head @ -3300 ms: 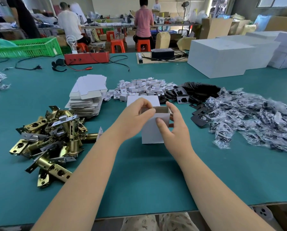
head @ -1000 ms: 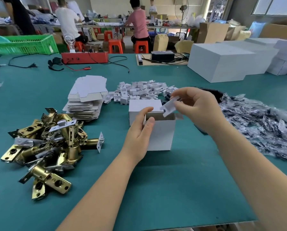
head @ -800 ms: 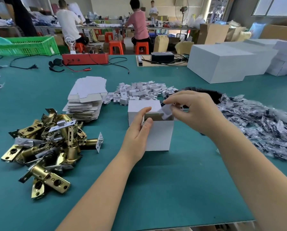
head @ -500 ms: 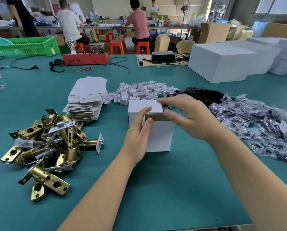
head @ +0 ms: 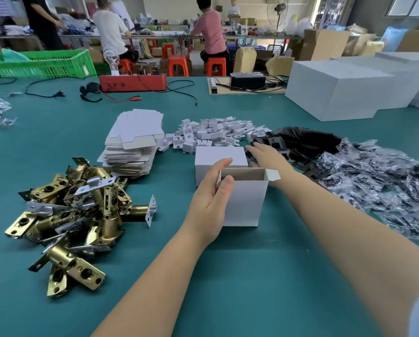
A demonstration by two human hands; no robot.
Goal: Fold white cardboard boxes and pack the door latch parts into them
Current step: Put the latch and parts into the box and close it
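Right now my left hand (head: 209,200) grips the open white box (head: 243,199) upright on the surface, while my right hand (head: 268,155), fingers spread and empty, reaches beyond it toward the black plates (head: 308,142).

A: What lies inside the open white box (head: 242,203)?
B: Mostly hidden by its front wall. The left hand (head: 209,200) covers its left corner.
A: The right hand (head: 268,155)?
B: Fingertips blurred over the black plates (head: 303,142); its grip can't be told.
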